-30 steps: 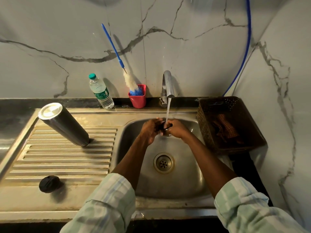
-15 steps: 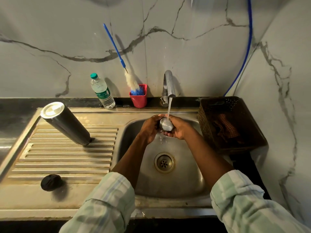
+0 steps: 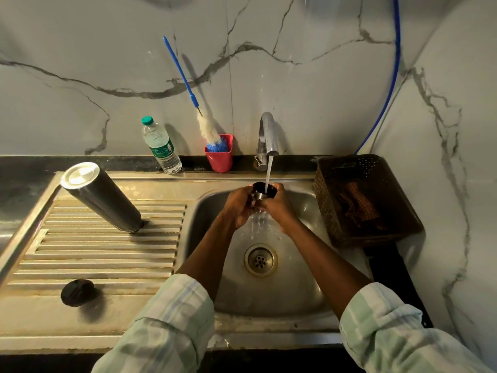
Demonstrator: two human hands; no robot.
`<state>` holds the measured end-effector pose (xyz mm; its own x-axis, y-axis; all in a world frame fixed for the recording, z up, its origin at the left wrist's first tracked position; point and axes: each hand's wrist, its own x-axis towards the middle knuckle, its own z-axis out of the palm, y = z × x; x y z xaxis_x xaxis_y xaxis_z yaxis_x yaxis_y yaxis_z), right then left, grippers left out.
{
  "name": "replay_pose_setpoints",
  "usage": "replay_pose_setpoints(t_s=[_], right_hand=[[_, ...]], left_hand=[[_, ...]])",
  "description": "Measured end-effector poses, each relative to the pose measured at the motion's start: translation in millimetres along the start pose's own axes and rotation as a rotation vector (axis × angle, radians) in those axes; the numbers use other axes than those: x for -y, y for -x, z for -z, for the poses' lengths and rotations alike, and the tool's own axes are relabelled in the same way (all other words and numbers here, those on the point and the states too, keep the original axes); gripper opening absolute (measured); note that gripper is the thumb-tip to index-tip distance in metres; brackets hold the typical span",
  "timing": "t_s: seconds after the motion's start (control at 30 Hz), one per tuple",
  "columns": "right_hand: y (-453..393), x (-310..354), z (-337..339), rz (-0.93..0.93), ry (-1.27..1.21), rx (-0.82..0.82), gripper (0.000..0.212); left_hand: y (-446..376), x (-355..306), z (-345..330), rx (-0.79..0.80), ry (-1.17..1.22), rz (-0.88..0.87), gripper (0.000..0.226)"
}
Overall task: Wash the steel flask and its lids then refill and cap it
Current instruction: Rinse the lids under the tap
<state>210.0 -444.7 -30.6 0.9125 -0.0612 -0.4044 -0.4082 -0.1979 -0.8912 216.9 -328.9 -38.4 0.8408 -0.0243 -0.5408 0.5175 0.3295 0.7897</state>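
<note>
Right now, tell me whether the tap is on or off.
On. A stream falls from the tap into the cup lid held over the sink.

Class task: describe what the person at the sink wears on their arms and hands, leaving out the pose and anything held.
Both arms wear loose pale green and white checked shirt sleeves, with faint blue lines, pushed up to about the elbows. The forearms are bare. The left hand and right hand are bare too: no gloves, and no rings, watch or bracelets visible.

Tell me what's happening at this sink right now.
A person holds a small cup-shaped lid in both hands, left hand and right hand, under the running tap, water pouring into it. The steel flask stands upside down on the drainboard, with a black lid nearer the front edge.
</note>
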Motion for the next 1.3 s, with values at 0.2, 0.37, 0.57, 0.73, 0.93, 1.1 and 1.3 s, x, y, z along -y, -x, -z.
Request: replay_pose_setpoints(t_s=[0.2,0.37,0.57,0.73,0.93,1.1,1.3], right_hand=[[-0.5,-7.6,8.6,0.135,0.124,-0.036,0.064],[-7.2,-4.7,11.0,0.099,0.269,-0.009,0.061],[-10.0,1.9,13.5,0.075,0.352,0.091,0.07],[-10.8,5.0,13.8,0.041,0.361,0.139,0.072],[-11.9,14.4,17.3,0.006,0.368,0.214,0.053],[-7.7,23.6,16.1,-0.338,-0.09,0.23,0.052],[-9.9,18.6,16.7,-0.581,-0.417,0.291,0.062]], left_hand=[[0.5,-0.1,3.1,0.03,-0.035,0.031,0.027],[-7.8,2.1,7.4,-0.063,-0.026,-0.016,0.023],[-12.4,8.3,10.6,-0.124,-0.059,-0.032,0.021],[-6.0,9.5,11.7,-0.107,-0.058,-0.059,0.019],[-6.0,7.9,14.5,-0.099,-0.063,-0.072,0.022],[-3.9,5.2,8.2,-0.034,-0.097,-0.119,0.028],[0.7,3.6,4.7,0.02,-0.057,-0.074,0.024]])
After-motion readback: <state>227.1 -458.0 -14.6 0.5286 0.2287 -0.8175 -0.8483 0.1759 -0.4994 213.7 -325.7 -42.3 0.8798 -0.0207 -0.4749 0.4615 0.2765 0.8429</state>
